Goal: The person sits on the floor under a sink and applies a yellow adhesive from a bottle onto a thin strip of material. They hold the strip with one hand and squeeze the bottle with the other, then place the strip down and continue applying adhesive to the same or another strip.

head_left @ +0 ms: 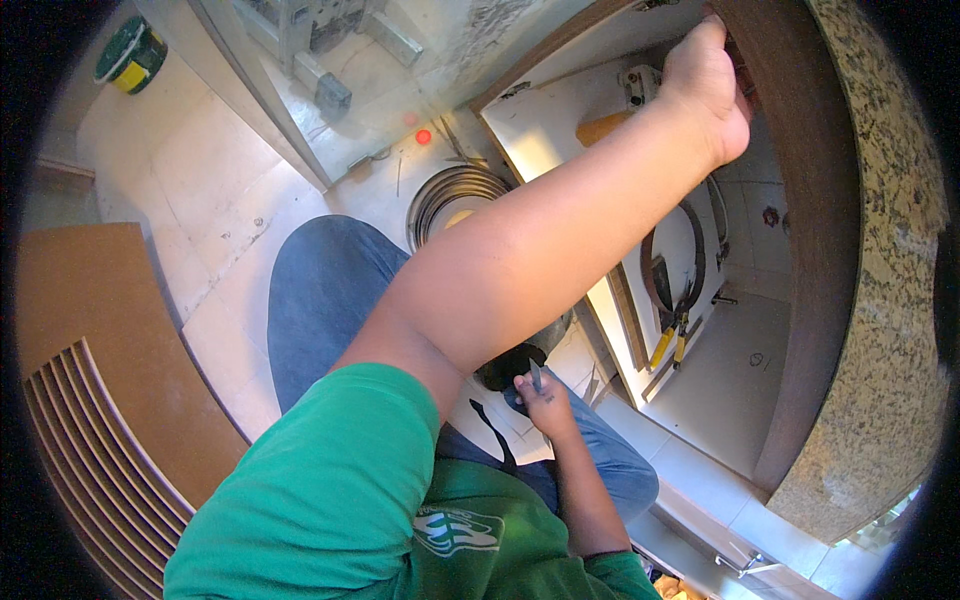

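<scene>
Pale tiled floor (pixel 230 255) spreads around the seated person, with a brown rectangular board (pixel 110 300) and a slatted wooden panel (pixel 105 450) near on the left, and a dark green bucket with a yellow label (pixel 133 60) far left. On the right stands an open dark brown wooden cabinet (pixel 832 220) under a speckled stone slab (pixel 895 320). Left hand (pixel 705 90) reaches to the cabinet's far upper part; its fingers are partly hidden, so I cannot tell whether its grip is clenched or released. Right hand (pixel 545 405), nearer, grasps a small grey pointed blade (pixel 536 376), tip up. Yellow-handled pliers (pixel 662 345) lie inside the cabinet, right of a flat dark coil (pixel 424 200) on the floor.
</scene>
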A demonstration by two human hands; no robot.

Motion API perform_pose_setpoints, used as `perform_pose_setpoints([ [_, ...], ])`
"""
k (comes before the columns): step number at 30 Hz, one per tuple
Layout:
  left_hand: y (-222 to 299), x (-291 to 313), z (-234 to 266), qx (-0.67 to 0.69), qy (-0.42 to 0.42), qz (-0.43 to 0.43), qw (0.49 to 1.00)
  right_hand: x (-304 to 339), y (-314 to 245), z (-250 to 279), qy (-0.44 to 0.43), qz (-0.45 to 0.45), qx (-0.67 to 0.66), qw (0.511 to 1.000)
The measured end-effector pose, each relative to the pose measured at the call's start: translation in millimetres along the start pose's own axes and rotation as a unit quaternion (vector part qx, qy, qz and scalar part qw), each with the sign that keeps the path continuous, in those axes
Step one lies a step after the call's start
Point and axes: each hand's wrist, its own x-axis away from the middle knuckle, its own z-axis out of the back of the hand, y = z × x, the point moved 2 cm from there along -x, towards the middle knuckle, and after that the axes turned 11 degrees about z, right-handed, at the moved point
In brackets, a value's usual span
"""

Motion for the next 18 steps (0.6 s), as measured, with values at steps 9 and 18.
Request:
perform_pose_setpoints([
  [9, 9, 18, -41, -0.007, 0.068, -0.094, 0.993, 0, 6, 2, 0.012, 0.036, 0.016, 0.999],
  [18, 24, 2, -27, -0.047, 0.063, -0.102, 0.992, 0, 21, 3, 0.035, 0.036, 0.008, 0.999],
])
